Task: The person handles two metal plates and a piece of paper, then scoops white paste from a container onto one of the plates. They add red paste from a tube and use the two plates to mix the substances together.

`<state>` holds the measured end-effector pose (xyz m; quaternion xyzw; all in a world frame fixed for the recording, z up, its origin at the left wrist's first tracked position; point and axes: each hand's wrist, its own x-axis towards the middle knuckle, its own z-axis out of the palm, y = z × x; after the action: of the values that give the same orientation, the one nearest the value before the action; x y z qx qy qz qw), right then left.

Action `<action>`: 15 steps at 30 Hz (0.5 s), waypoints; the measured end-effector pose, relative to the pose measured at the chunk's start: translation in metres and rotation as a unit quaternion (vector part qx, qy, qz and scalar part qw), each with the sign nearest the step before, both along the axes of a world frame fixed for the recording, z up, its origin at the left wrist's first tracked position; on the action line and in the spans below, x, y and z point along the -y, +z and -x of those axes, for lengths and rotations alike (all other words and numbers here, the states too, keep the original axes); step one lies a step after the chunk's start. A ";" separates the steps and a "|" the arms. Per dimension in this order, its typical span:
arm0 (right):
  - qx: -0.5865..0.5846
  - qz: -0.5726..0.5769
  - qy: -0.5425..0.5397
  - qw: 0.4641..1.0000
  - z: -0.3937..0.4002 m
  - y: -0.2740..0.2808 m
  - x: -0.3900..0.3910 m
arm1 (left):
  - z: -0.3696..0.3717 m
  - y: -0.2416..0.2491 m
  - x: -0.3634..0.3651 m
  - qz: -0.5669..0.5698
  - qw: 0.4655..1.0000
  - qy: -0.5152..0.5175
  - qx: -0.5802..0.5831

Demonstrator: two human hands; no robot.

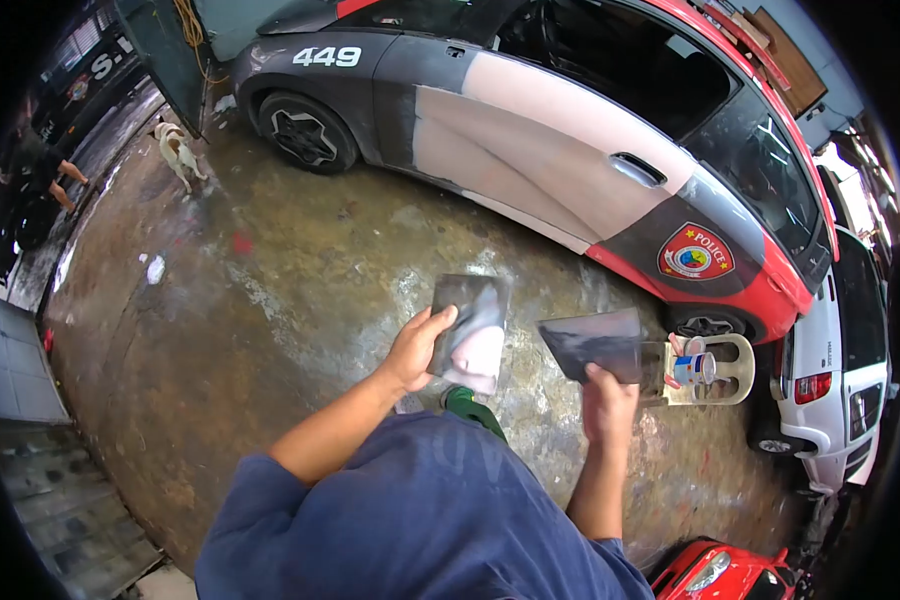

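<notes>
My left hand (416,350) is closed on the edge of a dark flat mixing board (454,293), thumb on top. Pale pink body filler (478,356) lies smeared over the lower part of that board. In my right hand (610,402) is a wide, dark, flat spreader (602,338) with a greyish smear on its face, gripped at its lower edge. The two tools are apart, in front of my body. Beyond them stands a grey, black and red police car (705,287), its side panels (530,170) coated in dull pinkish-beige.
At right, a beige plastic stool (735,372) carries a small can (692,368). A white vehicle (835,370) stands behind it, and a red car (720,570) at the lower right. A dog (175,150) and a person's legs (65,185) are at left. The concrete floor (300,260) looks stained.
</notes>
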<state>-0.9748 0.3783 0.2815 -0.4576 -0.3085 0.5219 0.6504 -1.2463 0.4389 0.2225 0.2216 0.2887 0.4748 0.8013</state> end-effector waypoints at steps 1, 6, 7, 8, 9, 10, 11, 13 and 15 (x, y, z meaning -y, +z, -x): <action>0.114 -0.007 0.002 0.993 0.014 -0.002 0.001 | -0.006 0.003 0.005 0.022 0.999 0.024 0.039; 0.483 -0.281 0.126 0.820 0.078 0.009 0.013 | -0.026 0.035 0.019 0.114 0.984 0.134 0.013; 0.501 -0.291 0.128 0.805 0.080 0.003 0.012 | -0.028 0.037 0.021 0.103 0.983 0.149 0.000; 0.520 -0.299 0.129 0.789 0.080 -0.004 0.011 | -0.027 0.039 0.023 0.109 0.982 0.152 -0.006; 0.540 -0.278 0.126 0.784 0.079 -0.010 0.009 | -0.026 0.042 0.023 0.114 0.981 0.156 -0.012; 0.556 -0.252 0.143 0.779 0.076 -0.017 0.008 | -0.023 0.042 0.023 0.118 0.980 0.159 -0.019; 0.571 -0.225 0.160 0.773 0.069 -0.025 0.007 | -0.019 0.031 0.023 0.086 0.985 0.152 0.008; 0.600 -0.186 0.175 0.758 0.057 -0.030 0.008 | -0.011 0.025 0.026 0.096 0.981 0.166 -0.025; 0.652 -0.161 0.169 0.721 0.037 -0.035 0.007 | -0.001 0.030 0.027 0.101 0.982 0.158 -0.023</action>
<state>-1.0115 0.3717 0.2465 -0.5136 -0.8079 0.1379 0.2539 -1.2451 0.4120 0.2526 0.1015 0.3848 0.5585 0.7278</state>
